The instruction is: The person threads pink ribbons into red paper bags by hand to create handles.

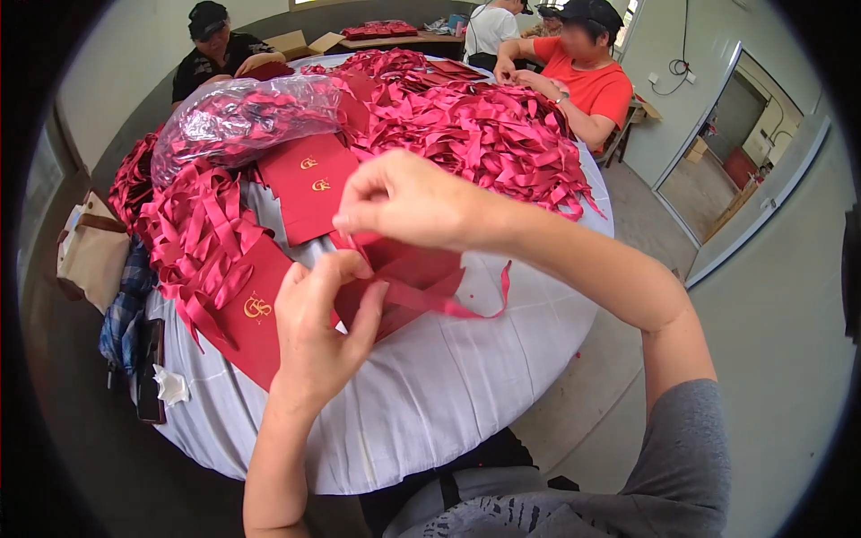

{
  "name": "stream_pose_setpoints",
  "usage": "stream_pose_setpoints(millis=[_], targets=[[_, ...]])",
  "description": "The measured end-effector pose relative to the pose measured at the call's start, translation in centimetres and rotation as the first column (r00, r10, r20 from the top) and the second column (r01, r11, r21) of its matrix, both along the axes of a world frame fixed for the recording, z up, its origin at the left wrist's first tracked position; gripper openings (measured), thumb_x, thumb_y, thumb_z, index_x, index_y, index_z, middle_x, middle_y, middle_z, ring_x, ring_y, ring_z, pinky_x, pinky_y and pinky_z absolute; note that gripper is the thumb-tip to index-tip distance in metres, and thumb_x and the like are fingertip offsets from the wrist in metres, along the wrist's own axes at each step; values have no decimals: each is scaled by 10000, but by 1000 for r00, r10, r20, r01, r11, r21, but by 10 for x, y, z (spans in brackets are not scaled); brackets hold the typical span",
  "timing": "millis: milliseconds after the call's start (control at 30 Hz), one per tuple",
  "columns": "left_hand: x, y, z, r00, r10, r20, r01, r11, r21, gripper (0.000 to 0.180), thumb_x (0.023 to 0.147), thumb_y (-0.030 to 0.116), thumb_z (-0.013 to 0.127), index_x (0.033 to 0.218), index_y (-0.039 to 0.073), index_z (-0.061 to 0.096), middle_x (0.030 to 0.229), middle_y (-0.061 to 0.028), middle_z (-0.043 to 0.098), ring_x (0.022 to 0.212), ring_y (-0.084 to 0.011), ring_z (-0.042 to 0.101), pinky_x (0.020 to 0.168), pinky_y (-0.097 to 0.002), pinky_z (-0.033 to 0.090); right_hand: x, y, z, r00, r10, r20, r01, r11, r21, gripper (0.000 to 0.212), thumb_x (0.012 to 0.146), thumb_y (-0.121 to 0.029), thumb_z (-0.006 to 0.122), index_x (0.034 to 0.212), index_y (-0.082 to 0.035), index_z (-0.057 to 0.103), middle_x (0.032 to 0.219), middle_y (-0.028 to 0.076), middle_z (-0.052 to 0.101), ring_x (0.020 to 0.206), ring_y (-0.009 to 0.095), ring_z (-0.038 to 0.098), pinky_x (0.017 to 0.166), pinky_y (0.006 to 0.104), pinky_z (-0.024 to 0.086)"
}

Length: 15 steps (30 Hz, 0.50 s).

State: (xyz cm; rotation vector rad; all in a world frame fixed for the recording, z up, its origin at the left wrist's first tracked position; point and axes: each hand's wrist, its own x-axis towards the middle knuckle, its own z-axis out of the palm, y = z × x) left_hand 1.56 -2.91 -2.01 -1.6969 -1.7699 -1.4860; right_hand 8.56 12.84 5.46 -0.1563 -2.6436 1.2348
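My left hand (321, 314) is closed, thumb and fingers pinching a red satin ribbon (435, 302) over a dark red card piece (414, 258). The ribbon's loose tail curls to the right above the white cloth. Just above, my right hand (408, 202) is closed in a pinch, with a strip of red ribbon at its fingertips; exactly what lies between them is partly hidden. Flat red cards or pouches with gold emblems (300, 193) lie just beyond my hands. Another red piece with a gold emblem (247, 314) is left of my left hand.
Big heaps of red ribbon (475, 134) cover the round table (430, 394). A clear plastic bag (247, 121) of red ribbon stands far left. A dark phone-like slab (151, 377) and white tissue (170, 386) lie at the left edge. Other people sit across the table.
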Motion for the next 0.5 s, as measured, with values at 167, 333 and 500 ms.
stream_pose_setpoints(millis=[167, 333, 500], targets=[[0, 1, 1, 1000, 25, 16, -25, 1000, -6, 250, 687, -15, 723, 879, 39, 573, 781, -46, 628, 621, -175, 519, 605, -290, 374, -12, 8, 8, 997, 78, 10, -78, 997, -10, 221, 831, -186, 647, 843, 34, 671, 749, 39, 636, 722, 88, 562, 693, 260, 451], [1, 2, 2, 1000, 6, -4, -6, 1000, -27, 244, 690, -31, 716, 878, 35, 575, 787, -48, 628, 645, -181, 531, 609, -290, 386, -33, 11, 8, 993, 31, -110, -48, 987, -155, 199, 845, -164, 633, 835, 28, 680, 801, 62, 663, 776, 98, 586, 727, 259, 460], [2, 1, 2, 1000, 13, -8, -13, 1000, -3, 257, 678, -39, 718, 879, 29, 575, 791, -53, 630, 652, -183, 540, 616, -285, 379, -49, 11, 8, 978, -28, -208, -26, 968, -251, 200, 849, -170, 640, 832, 24, 681, 803, 61, 661, 782, 95, 582, 741, 253, 453]])
